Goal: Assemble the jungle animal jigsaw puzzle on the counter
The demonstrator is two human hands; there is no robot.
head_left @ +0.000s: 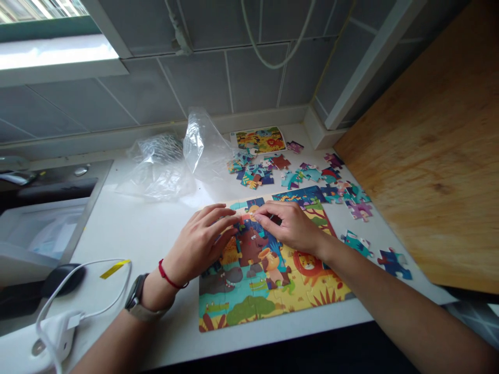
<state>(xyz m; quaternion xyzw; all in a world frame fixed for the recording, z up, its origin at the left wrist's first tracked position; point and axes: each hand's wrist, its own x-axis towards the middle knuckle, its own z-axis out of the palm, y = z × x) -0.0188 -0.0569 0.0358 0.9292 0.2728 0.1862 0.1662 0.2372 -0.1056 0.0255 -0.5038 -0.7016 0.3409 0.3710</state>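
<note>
1. The left hand (198, 243) curves over the puzzle, its fingers (222, 219) spread and loose, tips resting on the surface and clenching nothing visible.
2. The right hand (291, 227) lies just beside it, its fingers (268, 210) bunched down onto the puzzle. Whether they pinch a piece is hidden, so I cannot tell.
3. Directly beneath the fingers lies a part-assembled cardboard jigsaw puzzle (268, 293), matte, printed with a jungle scene of lion and hippo, its knobbed seams visible.
4. Beyond the fingers, loose jigsaw pieces (253, 174) lie heaped below a printed picture card (260, 140); more of them stray to the right.
5. Further right stands a grained wooden board (424, 156), tilted against the tiled wall (202, 78).
6. Left of the fingers, a crinkled clear plastic bag (158, 171) sprawls on the white bench (128, 234). Nearer, a thin white cable (83, 285) curls.
7. The left wrist wears a smartwatch (136, 296) and a red cord bracelet (168, 275).
</note>
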